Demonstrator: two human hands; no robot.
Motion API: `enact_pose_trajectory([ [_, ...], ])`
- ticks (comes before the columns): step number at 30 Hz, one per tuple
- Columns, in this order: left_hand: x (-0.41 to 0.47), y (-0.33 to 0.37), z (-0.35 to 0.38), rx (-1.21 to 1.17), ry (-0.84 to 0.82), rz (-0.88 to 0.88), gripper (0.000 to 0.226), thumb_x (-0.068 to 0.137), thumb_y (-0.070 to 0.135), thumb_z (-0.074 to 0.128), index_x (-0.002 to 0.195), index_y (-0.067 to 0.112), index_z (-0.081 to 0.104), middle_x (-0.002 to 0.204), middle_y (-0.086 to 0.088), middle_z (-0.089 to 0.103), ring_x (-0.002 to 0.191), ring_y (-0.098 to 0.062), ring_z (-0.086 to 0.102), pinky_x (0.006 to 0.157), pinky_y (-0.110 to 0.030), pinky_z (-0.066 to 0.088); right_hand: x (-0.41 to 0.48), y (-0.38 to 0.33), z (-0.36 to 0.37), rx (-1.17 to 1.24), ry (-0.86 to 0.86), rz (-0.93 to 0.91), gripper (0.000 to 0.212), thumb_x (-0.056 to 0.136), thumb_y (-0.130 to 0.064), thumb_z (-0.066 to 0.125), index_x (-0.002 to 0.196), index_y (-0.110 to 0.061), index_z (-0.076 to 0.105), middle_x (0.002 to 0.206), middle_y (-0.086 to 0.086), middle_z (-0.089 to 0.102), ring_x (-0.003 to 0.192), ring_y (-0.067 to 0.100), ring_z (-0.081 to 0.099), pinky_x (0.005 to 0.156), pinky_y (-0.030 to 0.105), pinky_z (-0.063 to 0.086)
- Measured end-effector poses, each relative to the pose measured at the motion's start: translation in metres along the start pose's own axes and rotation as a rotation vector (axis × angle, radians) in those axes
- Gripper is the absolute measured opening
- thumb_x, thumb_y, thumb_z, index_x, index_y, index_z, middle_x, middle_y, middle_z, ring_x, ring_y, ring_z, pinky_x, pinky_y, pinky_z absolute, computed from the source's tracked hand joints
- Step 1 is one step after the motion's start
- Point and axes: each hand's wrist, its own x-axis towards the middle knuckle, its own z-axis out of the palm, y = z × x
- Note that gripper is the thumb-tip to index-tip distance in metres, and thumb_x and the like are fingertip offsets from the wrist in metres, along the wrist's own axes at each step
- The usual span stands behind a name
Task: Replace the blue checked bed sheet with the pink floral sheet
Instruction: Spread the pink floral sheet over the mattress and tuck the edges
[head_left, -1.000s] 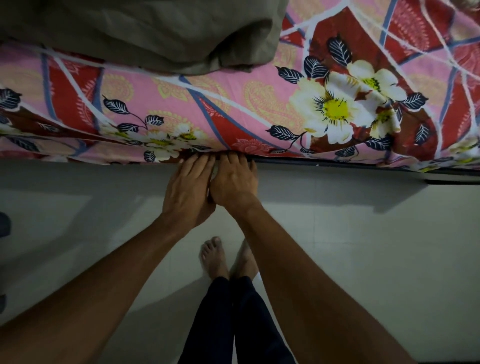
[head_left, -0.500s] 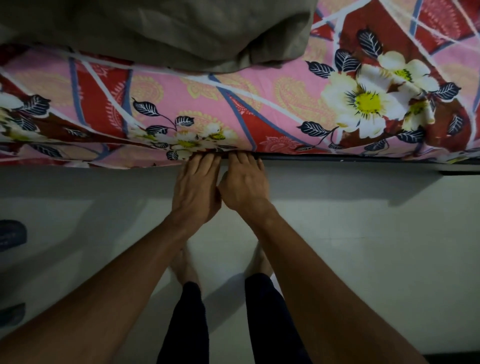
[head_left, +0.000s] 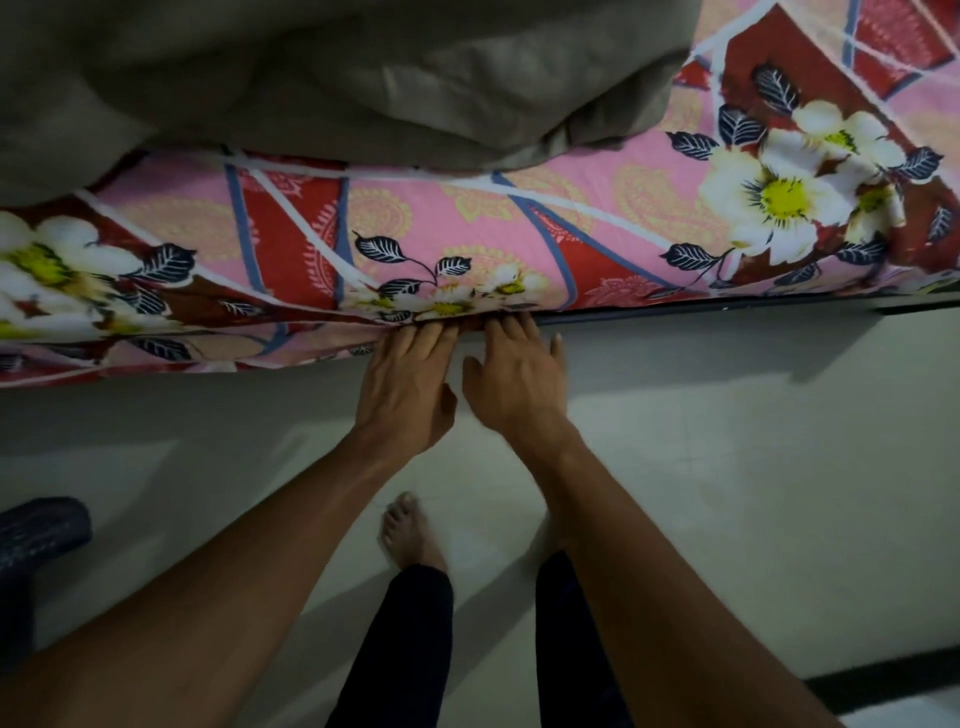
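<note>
Under pink floral sheet's (head_left: 467, 218) left-right hem, left hand (head_left: 408, 387), right hand (head_left: 519, 387) seemingly push, flat-fingered.

Both arms are seen bare up to the wrists, with no sleeve reaching into view: the left forearm (head_left: 208, 597) is shown from about 7 o'clock and the right forearm (head_left: 649, 571) from about 5 o'clock. The left grip (head_left: 410, 384) and the right grip (head_left: 514, 379) are likewise uncovered. At 6 o'clock, between the arms, close-fitting black trousers (head_left: 410, 649) are worn, narrowed at the ankle. A bare foot (head_left: 410, 530) is seen past the left hem, toward 12 o'clock.
</note>
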Motion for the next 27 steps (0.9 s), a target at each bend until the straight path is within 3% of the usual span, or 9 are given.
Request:
enact_pose_trajectory([
  [4, 0.005, -0.002, 0.003, -0.062, 0.008, -0.005, 0.065, 0.079, 0.020, 0.066, 0.140, 0.001, 0.052, 0.140, -0.014, 0.055, 0.129, -0.036, 0.050, 0.108, -0.051, 0.042, -0.009, -0.016, 0.021, 0.027, -0.036, -0.072, 0.071, 0.098, -0.028, 0.043, 0.161, -0.019, 0.012, 0.168, -0.004, 0.012, 0.155, 0.018, 0.006, 0.125, 0.053, 0.003],
  [8, -0.013, -0.007, 0.003, -0.130, 0.052, -0.010, 0.067, 0.077, 0.023, 0.059, 0.141, 0.002, 0.051, 0.144, -0.012, 0.053, 0.137, -0.031, 0.045, 0.115, -0.050, 0.033, 0.009, -0.027, 0.020, -0.017, 0.028, -0.020, 0.061, 0.098, -0.029, 0.043, 0.156, -0.020, 0.029, 0.162, -0.001, 0.028, 0.152, 0.022, 0.017, 0.124, 0.055, 0.004],
  [12, -0.027, -0.032, -0.003, -0.029, -0.029, -0.063, 0.080, 0.077, 0.020, 0.068, 0.151, 0.014, 0.039, 0.152, -0.005, 0.043, 0.142, -0.027, 0.036, 0.116, -0.046, 0.031, 0.009, -0.030, 0.013, -0.019, 0.000, -0.009, 0.057, 0.093, -0.022, 0.049, 0.149, -0.015, 0.040, 0.157, 0.004, 0.038, 0.148, 0.026, 0.026, 0.123, 0.055, 0.012],
  [15, -0.021, -0.039, -0.004, -0.037, -0.022, -0.036, 0.077, 0.077, 0.022, 0.064, 0.150, 0.014, 0.041, 0.152, -0.006, 0.043, 0.143, -0.030, 0.035, 0.117, -0.048, 0.030, -0.003, -0.033, 0.016, 0.004, 0.017, -0.098, 0.065, 0.094, -0.025, 0.052, 0.155, -0.017, 0.032, 0.162, 0.002, 0.032, 0.152, 0.023, 0.021, 0.124, 0.053, 0.015],
  [18, -0.019, -0.035, 0.002, -0.033, -0.002, -0.072, 0.067, 0.083, 0.028, 0.063, 0.145, 0.005, 0.047, 0.149, -0.011, 0.048, 0.142, -0.031, 0.038, 0.117, -0.049, 0.030, -0.008, -0.041, 0.026, -0.005, -0.046, -0.203, 0.071, 0.095, -0.025, 0.050, 0.160, -0.020, 0.022, 0.166, -0.003, 0.023, 0.155, 0.019, 0.013, 0.126, 0.051, 0.007],
  [22, -0.025, -0.033, 0.004, -0.115, 0.038, -0.109, 0.071, 0.080, 0.031, 0.066, 0.143, 0.002, 0.049, 0.148, -0.013, 0.050, 0.142, -0.029, 0.040, 0.115, -0.049, 0.033, 0.006, -0.047, 0.029, -0.045, -0.030, -0.174, 0.074, 0.089, -0.022, 0.052, 0.158, -0.022, 0.027, 0.164, -0.004, 0.026, 0.153, 0.019, 0.013, 0.125, 0.050, -0.002],
  [27, -0.039, -0.029, -0.009, -0.057, 0.006, -0.237, 0.082, 0.079, 0.028, 0.071, 0.151, 0.009, 0.037, 0.156, -0.011, 0.039, 0.146, -0.029, 0.032, 0.116, -0.049, 0.033, -0.004, -0.043, 0.027, -0.025, -0.111, -0.210, 0.085, 0.091, -0.030, 0.057, 0.161, -0.019, 0.011, 0.169, -0.003, 0.009, 0.156, 0.018, 0.001, 0.125, 0.053, 0.003],
])
